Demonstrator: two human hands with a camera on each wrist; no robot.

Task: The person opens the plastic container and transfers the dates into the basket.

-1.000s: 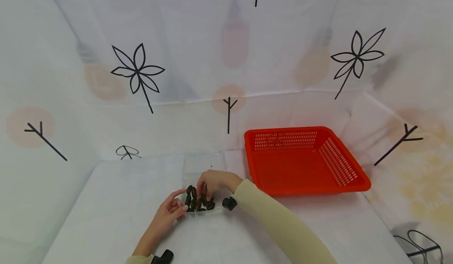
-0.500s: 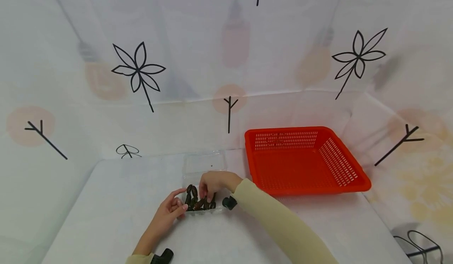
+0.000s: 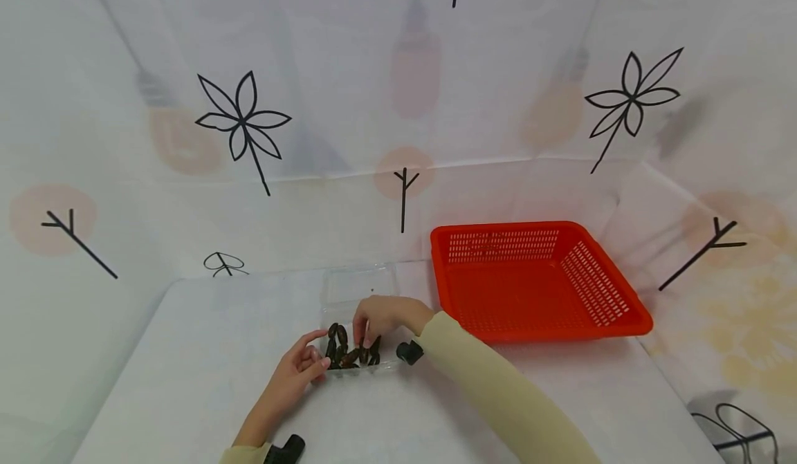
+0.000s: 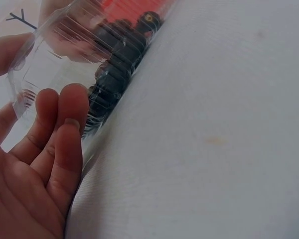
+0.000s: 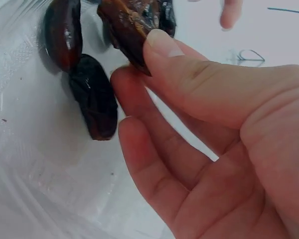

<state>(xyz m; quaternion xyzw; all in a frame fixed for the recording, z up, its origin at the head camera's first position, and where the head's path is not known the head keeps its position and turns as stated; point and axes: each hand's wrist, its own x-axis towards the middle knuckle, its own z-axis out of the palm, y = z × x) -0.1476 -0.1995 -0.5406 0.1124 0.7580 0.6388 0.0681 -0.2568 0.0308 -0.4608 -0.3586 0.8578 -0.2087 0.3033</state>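
Right grip (image 3: 380, 317) pinches glossy brown date (image 5: 127, 30) in clear box (image 3: 389, 355), left grip (image 3: 291, 374) holds box's 9 o'clock end. Date's likely light, softish, bit sticky — pinch mid-body, easy squeeze. Right-wrist cam shows pinch contact, plus second date (image 5: 94, 97) at 7 o'clock — head view mostly hides contact.

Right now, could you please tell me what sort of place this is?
Probably a small indoor tabletop work area, perhaps staged: a white-covered table stands before a leaf-printed backdrop, with a red basket near the clear plastic box.
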